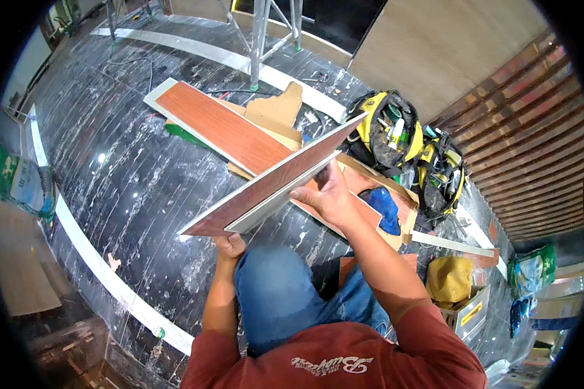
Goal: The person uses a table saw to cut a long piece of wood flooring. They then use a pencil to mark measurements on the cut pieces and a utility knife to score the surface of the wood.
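Observation:
I hold a reddish-brown wood-look flooring plank with a pale grey back layer, tilted on its long edge above my knee. My left hand is closed on its near-left end from below, its fingers partly hidden. Farther along, my right hand grips the plank by its near side, the thumb on the pale layer and most fingers out of sight. Beyond it, a similar orange-brown plank lies on the floor over torn cardboard. An opened carton with more planks and a blue cloth-like item lies right of my hands.
Two yellow-and-black tool bags stand at the right, near a slatted brown panel. Ladder legs rest on the streaked dark floor. A yellow cloth lies on a box at lower right; a green-white sack stands far left.

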The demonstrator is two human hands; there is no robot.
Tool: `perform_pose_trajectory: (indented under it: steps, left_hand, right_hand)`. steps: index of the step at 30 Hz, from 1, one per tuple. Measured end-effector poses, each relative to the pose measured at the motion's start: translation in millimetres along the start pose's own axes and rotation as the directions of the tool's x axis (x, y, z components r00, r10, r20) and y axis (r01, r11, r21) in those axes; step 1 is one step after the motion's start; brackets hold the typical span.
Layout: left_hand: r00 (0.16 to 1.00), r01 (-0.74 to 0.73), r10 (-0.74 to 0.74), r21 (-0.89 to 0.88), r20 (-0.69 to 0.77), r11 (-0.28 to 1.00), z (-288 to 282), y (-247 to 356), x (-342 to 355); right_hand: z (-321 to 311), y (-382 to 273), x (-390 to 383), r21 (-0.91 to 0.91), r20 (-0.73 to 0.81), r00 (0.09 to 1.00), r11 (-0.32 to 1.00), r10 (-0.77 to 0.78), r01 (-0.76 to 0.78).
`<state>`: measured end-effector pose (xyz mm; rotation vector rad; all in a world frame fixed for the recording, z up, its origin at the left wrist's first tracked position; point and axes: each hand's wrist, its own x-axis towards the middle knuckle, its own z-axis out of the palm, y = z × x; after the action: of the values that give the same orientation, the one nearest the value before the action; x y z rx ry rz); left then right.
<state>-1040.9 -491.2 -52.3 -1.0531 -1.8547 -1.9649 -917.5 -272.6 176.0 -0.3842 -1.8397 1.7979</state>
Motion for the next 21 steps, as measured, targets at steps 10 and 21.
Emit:
perform_pose_trajectory:
  steps: [10, 21]
  left_hand:
    - [0.747, 0.639, -0.626, 0.018, 0.224, 0.769, 3.6, -38.3, -57.1]
    - [0.566, 0.779, -0.730, 0.043, 0.383, 0.626, 15.1, -43.9, -19.8]
  right_hand:
    - [-6.8, 36.3, -16.0, 0.028, -0.058, 0.998, 0.999, 0.034, -0.032]
    - [5.7, 48.8, -15.4, 0.017, -0.138, 0.985, 0.994, -0.104, 0.107]
